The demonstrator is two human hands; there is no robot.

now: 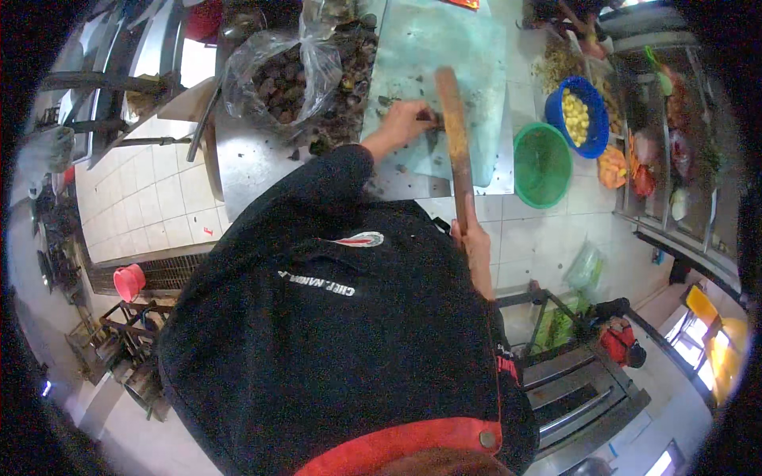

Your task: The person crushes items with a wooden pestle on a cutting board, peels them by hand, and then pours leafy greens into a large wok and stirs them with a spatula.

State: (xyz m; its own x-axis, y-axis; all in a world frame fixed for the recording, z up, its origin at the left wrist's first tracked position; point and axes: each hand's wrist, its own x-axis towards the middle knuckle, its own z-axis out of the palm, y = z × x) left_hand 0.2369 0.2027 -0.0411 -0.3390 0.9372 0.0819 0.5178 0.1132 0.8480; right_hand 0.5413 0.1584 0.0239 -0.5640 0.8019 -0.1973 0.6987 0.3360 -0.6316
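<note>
My right hand (473, 238) grips the lower end of a long wooden stick (457, 131), which reaches up over a pale green cutting board (488, 53). My left hand (405, 123) is on the board, left of the stick, with its fingertips pinched on a small dark piece (439, 121). What exactly that piece is cannot be told. Dark crumbs and fragments are scattered on the board around it. A clear plastic bag (235, 89) full of dark brown nuts (280, 89) stands left of the board, beside a heap of dark shell pieces (345, 119).
The board lies on a metal table (250, 178). Right of it are a green basin (542, 166) and a blue basket (552, 113) of pale yellow pieces (575, 119). Vegetables lie on a metal rack at the far right. A person in red (616, 342) is at lower right.
</note>
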